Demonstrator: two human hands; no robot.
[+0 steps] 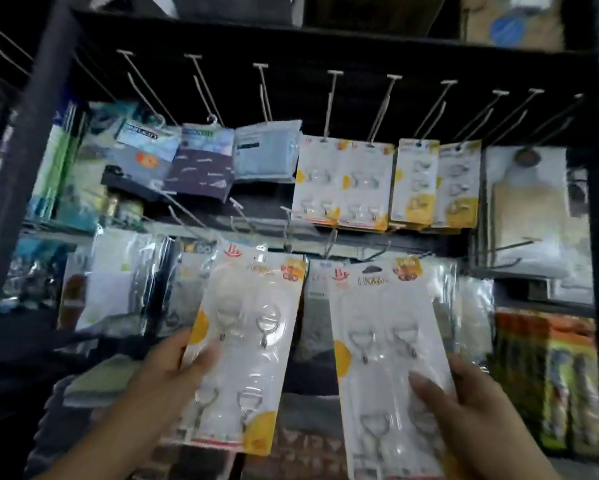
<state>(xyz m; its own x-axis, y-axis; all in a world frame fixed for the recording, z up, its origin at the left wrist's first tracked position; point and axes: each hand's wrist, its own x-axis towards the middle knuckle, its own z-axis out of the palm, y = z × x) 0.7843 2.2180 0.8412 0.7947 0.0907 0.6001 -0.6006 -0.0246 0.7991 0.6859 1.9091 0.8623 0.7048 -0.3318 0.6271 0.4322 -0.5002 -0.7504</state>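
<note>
I hold two white blister packs of clear hooks, one in each hand, in front of a dark display rack. My left hand (pixel 173 379) pinches the left pack (pixel 253 341) by its left edge, thumb across the front. My right hand (pixel 471 407) grips the right pack (pixel 384 355) at its right edge, thumb laid on the plastic. Both packs stand upright, tilted slightly apart, each showing several hooks and orange and yellow labels at the top.
Metal pegs (pixel 332 98) stick out from the rack's upper rail. Matching hook packs (pixel 339 181) hang on the pegs behind, next to smaller ones (pixel 436 181). Cloth packs (pixel 201 161) hang at left, a white bagged item (pixel 526 202) at right, colourful packets (pixel 547 386) lower right.
</note>
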